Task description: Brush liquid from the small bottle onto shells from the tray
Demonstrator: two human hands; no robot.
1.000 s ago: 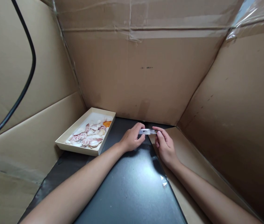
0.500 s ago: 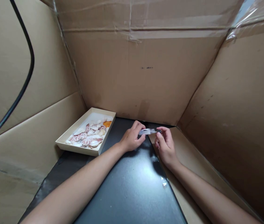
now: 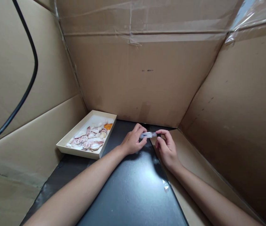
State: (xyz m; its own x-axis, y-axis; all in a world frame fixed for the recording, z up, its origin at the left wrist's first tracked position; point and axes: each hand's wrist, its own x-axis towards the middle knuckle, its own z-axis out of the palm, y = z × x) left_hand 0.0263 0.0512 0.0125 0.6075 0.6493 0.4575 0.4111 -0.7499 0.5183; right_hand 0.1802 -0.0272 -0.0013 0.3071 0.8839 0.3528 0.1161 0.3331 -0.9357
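Observation:
A small clear bottle (image 3: 148,135) with a dark mark on its side lies sideways in the air above the black tabletop (image 3: 128,185). My left hand (image 3: 132,141) pinches its body between thumb and fingers. At the bottle's right end is a black cap (image 3: 158,135), held between the thumb and forefinger of my right hand (image 3: 168,152). The cap sits at the neck; I cannot tell whether it is screwed on or loose. To the left of my left hand stands a shallow cream tray (image 3: 77,153) of seashells (image 3: 92,138).
Cardboard walls (image 3: 133,81) close in the back and both sides. A black cable (image 3: 35,62) hangs at the left. Along the table's right edge lies a cardboard strip (image 3: 189,150). An orange piece (image 3: 108,126) lies among the shells.
My right thumb and forefinger have shifted on the cap, so more of its black side shows. The left hand keeps its hold on the bottle. The whole view has moved slightly.

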